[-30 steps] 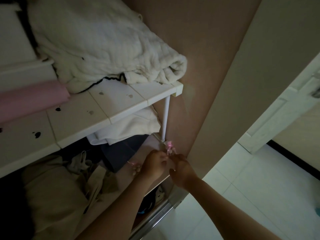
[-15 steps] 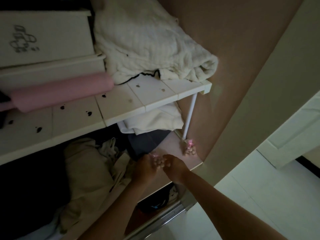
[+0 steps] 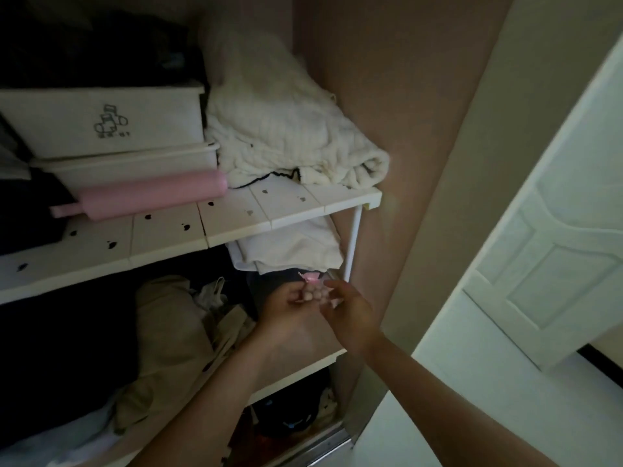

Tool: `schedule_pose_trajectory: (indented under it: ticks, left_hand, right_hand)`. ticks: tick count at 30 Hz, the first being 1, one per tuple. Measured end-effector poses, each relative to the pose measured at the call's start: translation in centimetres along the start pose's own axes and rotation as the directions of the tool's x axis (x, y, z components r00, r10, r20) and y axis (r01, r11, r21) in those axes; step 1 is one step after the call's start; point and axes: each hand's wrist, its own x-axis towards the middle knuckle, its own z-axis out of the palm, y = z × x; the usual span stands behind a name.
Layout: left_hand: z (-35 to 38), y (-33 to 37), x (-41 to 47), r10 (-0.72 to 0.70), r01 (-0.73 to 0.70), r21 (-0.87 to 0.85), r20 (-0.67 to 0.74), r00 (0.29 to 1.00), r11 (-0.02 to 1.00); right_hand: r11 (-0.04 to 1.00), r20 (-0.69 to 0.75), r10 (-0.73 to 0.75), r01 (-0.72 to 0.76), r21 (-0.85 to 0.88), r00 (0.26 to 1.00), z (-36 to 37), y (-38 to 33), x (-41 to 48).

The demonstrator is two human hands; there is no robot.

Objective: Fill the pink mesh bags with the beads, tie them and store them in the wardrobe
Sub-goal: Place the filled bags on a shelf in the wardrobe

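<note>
Pink mesh, bunched at the top and bulging with pale beads, shows as a small bag (image 3: 314, 288) held between both hands over the wardrobe's lower shelf (image 3: 317, 357), in front of the dark folded clothes there. In the head view, the left hand (image 3: 286, 306) has its fingers curled around the bag from the left, gripping the bead-filled part. The right hand (image 3: 352, 310) sits just beside it with fingers loosely bent, the fingertips touching the bag's right side; whether they pinch it or only rest against it is too dim to tell. Above the hands, a white tiled shelf (image 3: 236, 220) on a thin white post (image 3: 352, 244) carries a pink roll (image 3: 151, 193), two stacked white boxes (image 3: 111, 126) and a rumpled cream blanket (image 3: 286, 136). Folded white cloth (image 3: 290, 247) lies under that shelf. A beige garment (image 3: 172, 335) slumps on the left of the lower shelf. A white panelled door (image 3: 553, 264) stands open on the right.
</note>
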Motion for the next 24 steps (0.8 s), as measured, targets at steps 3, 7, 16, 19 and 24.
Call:
schedule_pose_trajectory:
  ticks: [3, 7, 16, 19, 24]
  left_hand:
    - [0.8, 5.4, -2.2, 0.124, -0.123, -0.045, 0.031, 0.992, 0.991]
    - [2.0, 11.9, -4.8, 0.291, -0.293, -0.048, -0.042, 0.956, 0.955]
    - [3.7, 26.6, -10.6, 0.655, -0.647, 0.115, -0.193, 0.730, 0.754]
    - [3.8, 30.1, -11.4, 0.782, -0.731, 0.283, -0.174, 0.598, 0.621]
    - [2.7, 35.8, -11.3, 0.867, -0.767, 0.429, -0.087, 0.490, 0.477]
  right_hand:
    - [0.981, -0.098, -0.196, 0.194, -0.028, 0.976, -4.5, -2.1, -1.2]
    - [0.903, -0.147, -0.430, 0.426, -0.062, 0.891, -11.0, -6.2, -2.7]
    - [0.708, -0.375, -0.692, 0.680, -0.190, 0.616, -23.2, -16.2, -6.0]
    - [0.685, -0.446, -0.707, 0.690, -0.234, 0.550, -25.5, -18.7, -5.8]
    - [0.675, -0.540, -0.703, 0.675, -0.298, 0.464, -27.4, -23.8, -4.2]
